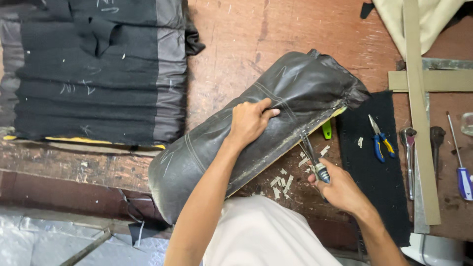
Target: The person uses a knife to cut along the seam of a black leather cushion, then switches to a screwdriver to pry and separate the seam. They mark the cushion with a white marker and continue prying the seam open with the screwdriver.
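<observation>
Hands at work on a wooden worktop [295, 29]: left hand [250, 119] presses flat, gripping a black leather cushion [276, 98]; right hand [339, 189] clenches pliers [313, 156] at its edge.

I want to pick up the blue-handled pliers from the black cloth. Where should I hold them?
Grip the blue-handled pliers by the two handles at their lower end, coming from above on the near side. The jaws point away, and the handles lie flat, slightly spread, on the black cloth.
</observation>
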A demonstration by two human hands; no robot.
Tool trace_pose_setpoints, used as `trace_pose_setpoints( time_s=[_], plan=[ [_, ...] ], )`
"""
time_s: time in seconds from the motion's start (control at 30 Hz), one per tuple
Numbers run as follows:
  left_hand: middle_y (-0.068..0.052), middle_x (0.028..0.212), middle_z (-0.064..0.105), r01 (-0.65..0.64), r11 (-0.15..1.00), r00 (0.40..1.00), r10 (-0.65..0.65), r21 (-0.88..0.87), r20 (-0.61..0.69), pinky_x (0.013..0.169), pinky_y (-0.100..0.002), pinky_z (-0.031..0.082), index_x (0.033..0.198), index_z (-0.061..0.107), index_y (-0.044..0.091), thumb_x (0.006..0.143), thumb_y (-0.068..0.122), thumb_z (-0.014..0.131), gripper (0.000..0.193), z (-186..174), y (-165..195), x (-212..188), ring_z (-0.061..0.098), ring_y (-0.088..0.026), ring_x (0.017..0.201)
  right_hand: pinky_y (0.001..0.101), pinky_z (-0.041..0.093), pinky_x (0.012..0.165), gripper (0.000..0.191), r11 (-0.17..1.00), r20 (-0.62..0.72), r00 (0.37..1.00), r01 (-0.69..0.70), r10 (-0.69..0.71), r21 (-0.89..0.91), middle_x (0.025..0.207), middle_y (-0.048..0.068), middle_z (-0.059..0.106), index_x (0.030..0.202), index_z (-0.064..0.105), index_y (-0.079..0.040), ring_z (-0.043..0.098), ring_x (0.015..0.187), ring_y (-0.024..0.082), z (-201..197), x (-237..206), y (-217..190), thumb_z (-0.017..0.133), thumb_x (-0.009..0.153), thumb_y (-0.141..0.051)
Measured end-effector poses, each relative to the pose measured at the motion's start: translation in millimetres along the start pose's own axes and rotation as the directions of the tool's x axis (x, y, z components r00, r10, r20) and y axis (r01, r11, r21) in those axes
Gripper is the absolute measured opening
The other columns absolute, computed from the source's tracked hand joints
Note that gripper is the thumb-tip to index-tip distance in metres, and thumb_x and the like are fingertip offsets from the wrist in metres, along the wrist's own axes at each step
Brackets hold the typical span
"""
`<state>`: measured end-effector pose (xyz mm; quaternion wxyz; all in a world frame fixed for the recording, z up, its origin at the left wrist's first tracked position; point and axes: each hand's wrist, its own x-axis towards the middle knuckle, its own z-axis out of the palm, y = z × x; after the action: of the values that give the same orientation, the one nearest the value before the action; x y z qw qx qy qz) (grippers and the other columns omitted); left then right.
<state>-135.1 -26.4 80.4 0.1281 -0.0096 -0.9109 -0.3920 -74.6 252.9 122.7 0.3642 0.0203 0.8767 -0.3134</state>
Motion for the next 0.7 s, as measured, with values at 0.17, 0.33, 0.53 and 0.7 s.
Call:
trace_pose_setpoints(
  time_s=[0.17,0.33,0.53,0.7],
  plan=[
    [-0.014,0.064,0.064,-0.031,0.999,1.0,0.031,-0.03,-0.001,0.055,-0.052,0.046,0.079,0.061,0.01,0.091,0.038,0.073,0.033,9.6,-1.1,-8.1,0.066,-0.039,0.065,0.0331,0.058,0.069,0.039,0.995,0.074,0.994,0.083,-0.079,-0.055,0.087,0.006,0.081,0.118,0.064,-0.005,0.076,0.078,0.016,-5.0,9.4,10.5,0.062,0.08,0.004],
    [-0.013,0.071,0.066,-0.107,0.993,0.994,0.104,-0.059,-0.044,0.058,-0.051,0.047,0.08,0.058,0.008,0.094,0.035,0.071,0.033,16.9,2.3,-15.0,0.067,-0.037,0.067,0.037,0.055,0.06,0.027,0.995,0.091,0.996,-0.003,0.012,-0.099,0.078,0.01,0.076,0.112,0.068,-0.005,0.071,0.067,0.021,-7.5,20.4,19.8,0.067,0.085,-0.005],
    [-0.017,0.066,0.064,0.075,0.993,0.997,-0.072,-0.095,0.036,0.059,-0.05,0.046,0.079,0.065,0.008,0.088,0.038,0.076,0.033,-2.1,-12.8,4.4,0.065,-0.039,0.066,0.0356,0.049,0.053,0.023,0.98,-0.154,0.977,0.167,-0.149,0.111,0.064,0.008,0.065,0.107,0.07,-0.008,0.06,0.054,0.016,24.2,24.7,9.3,0.071,0.091,-0.025],
    [-0.017,0.068,0.066,0.133,0.974,0.99,-0.123,-0.184,0.065,0.063,-0.045,0.049,0.085,0.071,0.009,0.085,0.038,0.077,0.03,-21.4,-33.3,34.7,0.067,-0.035,0.065,0.0397,0.047,0.054,0.022,0.965,-0.441,0.867,0.264,-0.234,0.006,0.064,0.012,0.065,0.108,0.068,-0.007,0.06,0.055,0.022,62.1,56.4,-10.0,0.072,0.095,-0.024]
  ],
)
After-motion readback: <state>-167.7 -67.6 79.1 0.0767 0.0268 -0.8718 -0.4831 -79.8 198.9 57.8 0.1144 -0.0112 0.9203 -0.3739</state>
